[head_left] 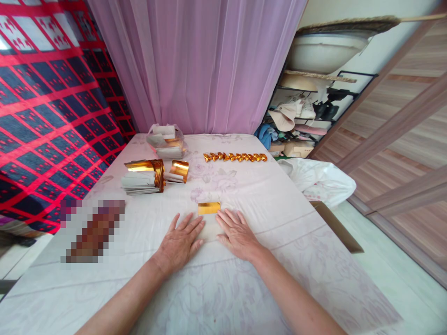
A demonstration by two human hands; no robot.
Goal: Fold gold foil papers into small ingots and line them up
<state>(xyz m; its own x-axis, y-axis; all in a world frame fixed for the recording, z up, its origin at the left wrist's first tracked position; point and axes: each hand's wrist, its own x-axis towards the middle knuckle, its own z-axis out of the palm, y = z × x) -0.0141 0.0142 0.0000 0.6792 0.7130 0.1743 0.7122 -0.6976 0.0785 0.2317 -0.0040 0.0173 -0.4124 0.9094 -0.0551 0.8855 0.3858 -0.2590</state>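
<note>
My left hand (pixel 180 242) lies flat on the tablecloth, its fingers stretched out and slightly spread. Opposite it, my right hand (pixel 237 233) also rests flat with the fingers apart. Just beyond the fingertips is a small rectangle of shiny gold foil paper (pixel 209 208); my right fingertips are at its near right corner, and I cannot tell whether they touch it. Neither hand holds anything. Farther back, a row of folded gold paper pieces (pixel 235 157) lies across the table. Stacks of gold-and-grey foil paper (pixel 143 177) and a smaller stack (pixel 179 171) are at the left.
A clear plastic bag (pixel 166 141) with more paper sits at the table's far left. The floral tablecloth (pixel 209 298) covers the table. A pixelated patch (pixel 96 230) hides something at left. On the right are a white bag (pixel 321 179), a cardboard piece (pixel 337 228) and a loaded shelf (pixel 303 116).
</note>
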